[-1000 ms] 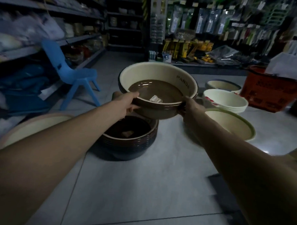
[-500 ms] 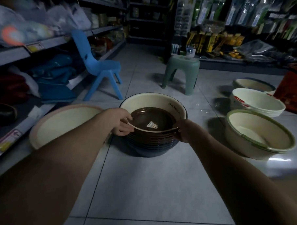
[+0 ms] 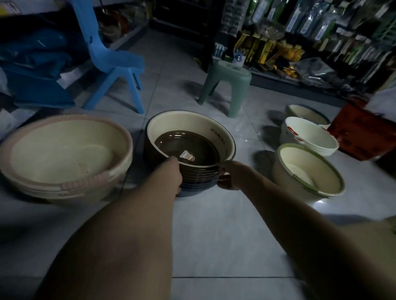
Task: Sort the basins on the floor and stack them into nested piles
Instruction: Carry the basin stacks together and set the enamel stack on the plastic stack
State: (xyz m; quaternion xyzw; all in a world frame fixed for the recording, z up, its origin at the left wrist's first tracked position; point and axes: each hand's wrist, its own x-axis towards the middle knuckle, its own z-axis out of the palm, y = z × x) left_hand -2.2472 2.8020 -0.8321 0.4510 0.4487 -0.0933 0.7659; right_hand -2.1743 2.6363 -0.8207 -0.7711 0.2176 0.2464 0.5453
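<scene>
Brown-bottomed, cream-walled top basin (image 3: pixel 188 142), lettered PANDA on the inner wall, label stuck to the bottom. Sits nested in the brown stack (image 3: pixel 198 181) on the floor (image 3: pixel 211 241), centre of scene, rim roughly level.

Left hand (image 3: pixel 172 172) clamped on the near-left rim, thumb at the lip, fingers curled down the outer wall. Right hand (image 3: pixel 231 177) wrapped round the near-right rim edge, fingers curled under. Both closed on that basin, nothing else held. Dim and blurred, so fine finger detail hard to read.

Handling, as a judgement:
- Looks like thin moulded plastic, so probably light.
- A bit flexy in the wall, stiffest at the rolled rim.
- Smooth, glossy, likely slippery; not fragile.
- Best taken two-handed by the rim, as now.
- May wedge into the basin beneath if pushed down hard, and could drag that one up on a lift.

Other piles:
- Pink-rimmed cream stack (image 3: pixel 62 157) left, just beside the brown one.
- Green-rimmed basin (image 3: pixel 309 170) right.
- White basins (image 3: pixel 308 137) with red handle slots farther right.
- Another cream basin (image 3: pixel 307 112) beyond.

Green stool (image 3: pixel 227 83), blue chair (image 3: pixel 112 62) and red basket (image 3: pixel 363 136) on the far side.
</scene>
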